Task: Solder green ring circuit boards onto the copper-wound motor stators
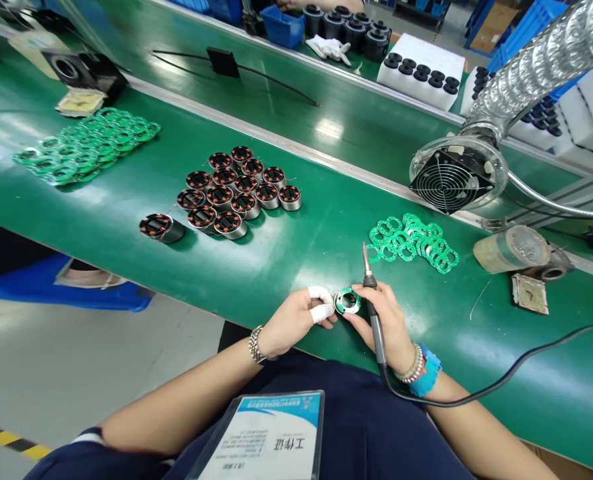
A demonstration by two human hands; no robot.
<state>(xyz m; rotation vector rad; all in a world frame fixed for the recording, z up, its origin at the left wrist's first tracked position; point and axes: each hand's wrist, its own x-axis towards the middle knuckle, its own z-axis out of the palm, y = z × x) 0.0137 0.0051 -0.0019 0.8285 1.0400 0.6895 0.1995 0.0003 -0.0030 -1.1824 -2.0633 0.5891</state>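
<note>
Between my two hands, near the bench's front edge, is a motor stator [347, 302] with a green ring-shaped circuit board on its top face. White tape or finger cots cover the thumb and a finger of my left hand [303, 317], which pinches the stator's left side. My right hand [383, 320] steadies its right side with thumb and fingertips. That same hand also carries a soldering iron [375, 313], its tip pointing up and away from the stator. Beyond my hands lies a loose pile of green ring boards [411, 240].
Several copper-wound stators [226, 193] stand grouped left of centre. More ring boards [89, 147] lie stacked at far left. A fume fan [451, 177] on a foil duct hangs at right, above a jar [511, 250] and a soldering sponge [529, 293]. The iron's cord [506, 373] crosses the right side.
</note>
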